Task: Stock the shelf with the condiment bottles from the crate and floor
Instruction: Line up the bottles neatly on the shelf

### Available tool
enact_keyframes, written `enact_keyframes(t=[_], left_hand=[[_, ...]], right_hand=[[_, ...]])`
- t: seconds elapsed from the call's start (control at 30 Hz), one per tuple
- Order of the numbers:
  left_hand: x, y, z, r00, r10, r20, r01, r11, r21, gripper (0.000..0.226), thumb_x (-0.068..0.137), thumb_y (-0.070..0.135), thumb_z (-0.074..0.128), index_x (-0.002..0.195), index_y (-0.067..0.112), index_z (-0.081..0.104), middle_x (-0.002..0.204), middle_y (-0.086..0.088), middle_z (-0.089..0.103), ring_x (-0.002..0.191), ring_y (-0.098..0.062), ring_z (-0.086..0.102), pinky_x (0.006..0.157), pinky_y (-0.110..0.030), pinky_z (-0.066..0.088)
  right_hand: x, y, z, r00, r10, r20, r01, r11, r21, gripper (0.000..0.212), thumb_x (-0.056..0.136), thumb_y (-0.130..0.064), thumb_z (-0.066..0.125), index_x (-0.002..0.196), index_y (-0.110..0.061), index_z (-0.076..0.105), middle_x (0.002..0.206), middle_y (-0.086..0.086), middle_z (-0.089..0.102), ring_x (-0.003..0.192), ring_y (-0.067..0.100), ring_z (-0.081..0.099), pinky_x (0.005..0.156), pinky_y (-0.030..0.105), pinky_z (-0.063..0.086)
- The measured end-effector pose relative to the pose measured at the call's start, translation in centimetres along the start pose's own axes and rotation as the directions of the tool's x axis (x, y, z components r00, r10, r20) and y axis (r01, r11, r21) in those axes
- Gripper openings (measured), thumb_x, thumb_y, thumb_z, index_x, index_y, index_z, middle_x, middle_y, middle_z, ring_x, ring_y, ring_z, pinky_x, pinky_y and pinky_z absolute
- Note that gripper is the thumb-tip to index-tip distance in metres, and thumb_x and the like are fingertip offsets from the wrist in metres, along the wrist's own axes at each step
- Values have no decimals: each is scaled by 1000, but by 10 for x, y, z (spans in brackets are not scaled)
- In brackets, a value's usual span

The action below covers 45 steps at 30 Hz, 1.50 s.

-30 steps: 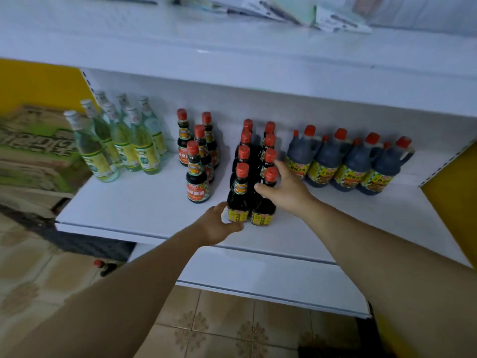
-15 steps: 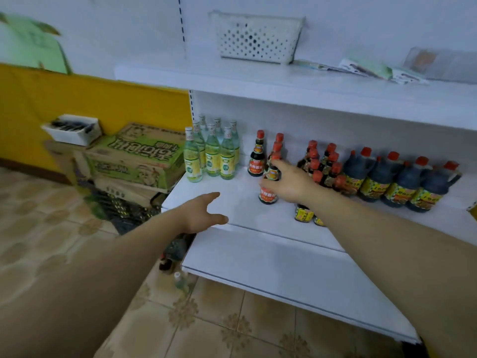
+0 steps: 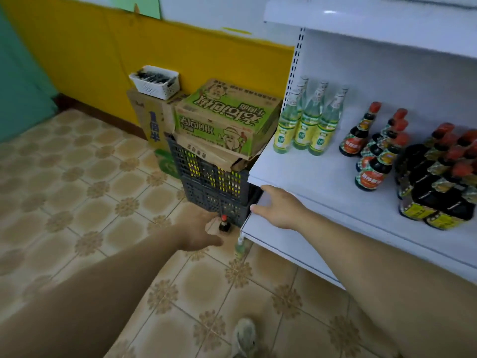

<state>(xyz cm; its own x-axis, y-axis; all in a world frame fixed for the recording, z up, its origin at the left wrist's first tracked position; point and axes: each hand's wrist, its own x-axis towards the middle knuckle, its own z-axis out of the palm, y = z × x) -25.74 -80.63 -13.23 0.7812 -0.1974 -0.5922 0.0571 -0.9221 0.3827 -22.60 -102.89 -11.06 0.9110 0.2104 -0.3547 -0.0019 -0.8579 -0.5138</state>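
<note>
Dark sauce bottle (image 3: 224, 224), red cap, stands on the floor at frame centre, just below the crate (image 3: 214, 187). Probably glass: rigid, slick, breakable; grab the body, not the neck. Left hand (image 3: 198, 229) beside it, open, empty. Right hand (image 3: 280, 208) spread, empty, over the shelf (image 3: 309, 177) edge. Pale bottle (image 3: 239, 248) stands close by, easy to knock over.

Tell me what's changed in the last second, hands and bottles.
The right hand let go of the front dark bottles and dropped to the shelf edge, open. The left hand moved down to the red-capped bottle on the floor; not gripping yet. The view swung left. Shelf bottles stayed put.
</note>
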Motion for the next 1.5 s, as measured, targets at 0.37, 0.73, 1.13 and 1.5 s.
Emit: enact_keyframes(t=[0.37,0.73,1.13,1.5], left_hand=[[111,-73,5,994,-84,76,93,986,-136,82,87,46,61,151,25,15,158,-1,15,144,-21,20,113,-33,22],[293,-160,108,979,-27,202,43,996,-74,83,86,48,61,151,28,13,158,-3,14,143,-24,21,113,-36,26],[530,-220,312,972,91,216,-63,989,-131,93,84,31,69,152,22,6,159,-5,10,142,-26,23,108,-31,30],[561,-226,357,964,177,199,-134,969,-210,95,84,15,68,151,23,1,154,-7,27,136,-25,35,97,-26,37]], right_hand=[[121,25,71,988,102,113,-112,990,90,70,90,-46,59,147,-17,32,151,7,35,136,24,37,104,32,34],[230,128,226,942,298,153,-324,928,185,74,91,-48,55,151,-19,22,158,3,22,142,24,27,111,35,28],[362,272,430,947,313,77,-322,930,179,59,90,-36,61,138,-8,41,139,12,46,127,29,46,98,36,38],[372,295,472,955,270,-119,-218,917,334,33,92,-36,59,120,-19,55,119,3,64,109,22,59,90,35,48]])
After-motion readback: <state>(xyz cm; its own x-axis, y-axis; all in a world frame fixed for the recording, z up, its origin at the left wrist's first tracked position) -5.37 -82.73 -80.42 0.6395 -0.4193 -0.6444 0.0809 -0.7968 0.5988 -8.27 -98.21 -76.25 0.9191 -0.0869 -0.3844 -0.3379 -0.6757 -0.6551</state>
